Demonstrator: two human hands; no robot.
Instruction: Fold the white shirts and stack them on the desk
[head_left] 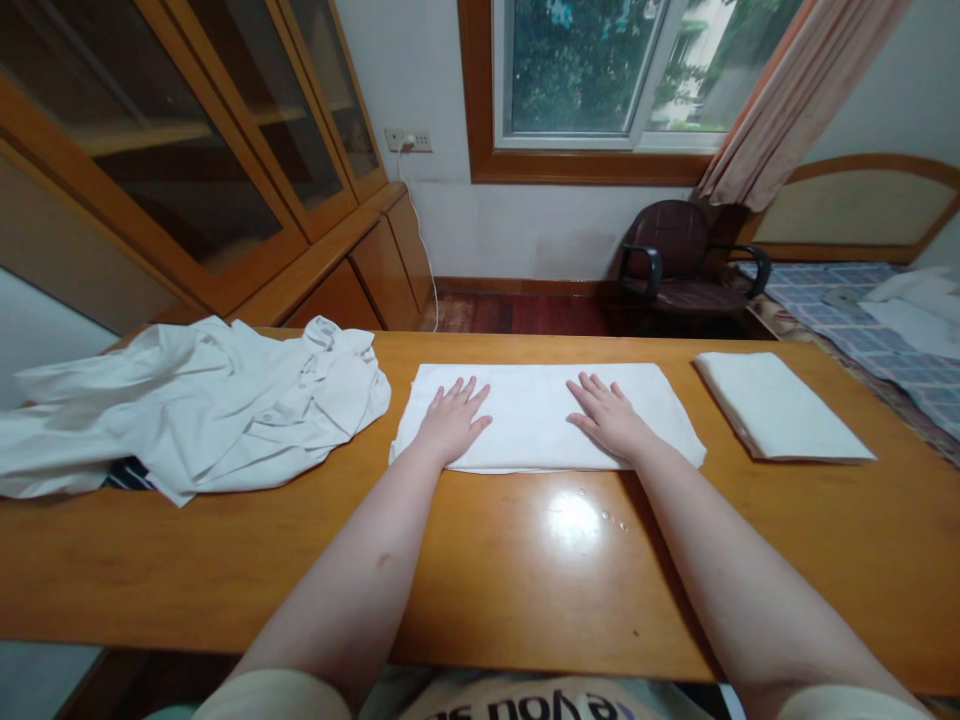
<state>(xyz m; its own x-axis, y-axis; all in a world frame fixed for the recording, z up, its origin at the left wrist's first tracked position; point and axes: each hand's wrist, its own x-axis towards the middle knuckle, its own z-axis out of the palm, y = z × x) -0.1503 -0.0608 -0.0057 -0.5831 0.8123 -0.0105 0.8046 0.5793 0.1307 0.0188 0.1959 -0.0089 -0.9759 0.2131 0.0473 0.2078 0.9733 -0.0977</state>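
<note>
A white cloth [529,415], folded into a long flat rectangle, lies across the middle of the wooden table. My left hand [454,420] rests flat on its left part, fingers spread. On the right part my right hand [606,415] lies flat in the same way, fingers apart. Neither hand grips anything. Off to the left is a crumpled heap of white garments [217,400] with buttons showing and a dark striped piece peeking out below. A smaller folded white cloth [780,405] sits by itself to the right.
The glossy wooden table [525,580] spans the view. Behind it stand a glass-fronted cabinet [315,235] at left and a dark armchair [675,255] below the window. A bed with a checked cover [832,300] is at the right. A white cord [424,235] hangs from the wall socket.
</note>
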